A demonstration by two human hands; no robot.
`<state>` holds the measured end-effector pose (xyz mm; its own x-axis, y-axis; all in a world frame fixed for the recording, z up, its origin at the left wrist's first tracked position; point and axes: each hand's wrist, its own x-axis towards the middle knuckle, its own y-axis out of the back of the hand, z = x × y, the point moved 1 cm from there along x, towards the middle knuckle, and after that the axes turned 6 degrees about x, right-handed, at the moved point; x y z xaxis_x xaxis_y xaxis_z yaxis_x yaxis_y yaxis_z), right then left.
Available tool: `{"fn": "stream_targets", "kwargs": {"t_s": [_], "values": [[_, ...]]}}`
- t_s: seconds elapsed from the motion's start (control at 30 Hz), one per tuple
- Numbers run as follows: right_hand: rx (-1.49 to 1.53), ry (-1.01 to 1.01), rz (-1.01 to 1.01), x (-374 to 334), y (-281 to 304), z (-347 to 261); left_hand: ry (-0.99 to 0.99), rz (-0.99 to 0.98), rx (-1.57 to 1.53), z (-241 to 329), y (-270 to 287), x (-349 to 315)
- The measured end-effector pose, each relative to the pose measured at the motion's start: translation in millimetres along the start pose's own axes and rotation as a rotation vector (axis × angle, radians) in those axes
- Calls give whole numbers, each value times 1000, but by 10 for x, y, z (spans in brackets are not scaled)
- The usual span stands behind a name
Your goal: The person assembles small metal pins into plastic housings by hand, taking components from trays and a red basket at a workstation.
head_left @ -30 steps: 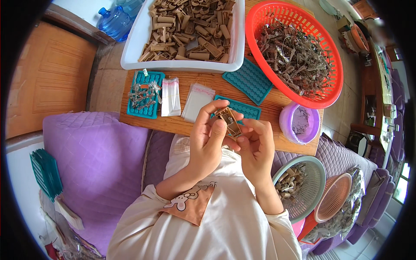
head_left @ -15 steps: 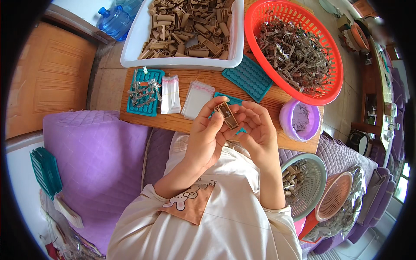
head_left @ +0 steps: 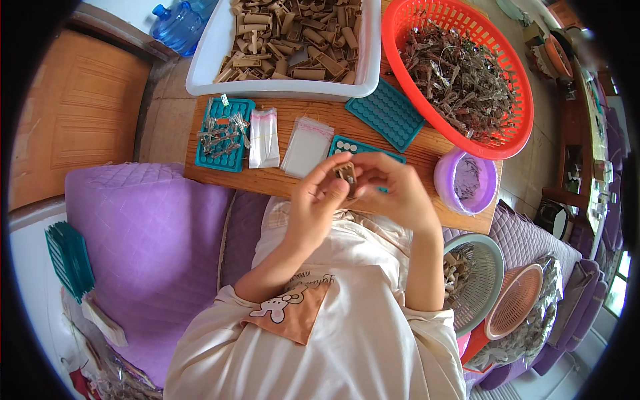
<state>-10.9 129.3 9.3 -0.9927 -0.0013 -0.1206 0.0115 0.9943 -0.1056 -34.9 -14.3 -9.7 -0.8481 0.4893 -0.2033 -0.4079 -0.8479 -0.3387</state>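
Right hand point(head_left: 403, 193) has swung up over the brown plastic case point(head_left: 345, 172), which looks shorter than half a second ago.
Left hand point(head_left: 315, 200) has the case pinched, thumb against fingers, over the near edge of the table point(head_left: 270, 179); right fingers bent at its right side, can't tell if they grip. Long axis slants upper left to lower right, foreshortened, open side toward the wearer. Lower end and inside hard to make out. Right hand partly covers the teal tray point(head_left: 380, 152). Shirt point(head_left: 360, 333) lettering above the rabbit patch point(head_left: 293, 320) is bent by folds.
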Motion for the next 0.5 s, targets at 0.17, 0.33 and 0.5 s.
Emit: {"fn": "stream_targets", "kwargs": {"t_s": [0.17, 0.33, 0.5], "values": [[-486, 31, 373, 49, 261, 325, 118, 82, -157, 72, 240, 92], [-552, 110, 405, 110, 52, 515, 173, 29, -161, 31, 333, 69], [-839, 254, 370, 174, 5, 589, 217, -19, -171, -13, 352, 37]]}}
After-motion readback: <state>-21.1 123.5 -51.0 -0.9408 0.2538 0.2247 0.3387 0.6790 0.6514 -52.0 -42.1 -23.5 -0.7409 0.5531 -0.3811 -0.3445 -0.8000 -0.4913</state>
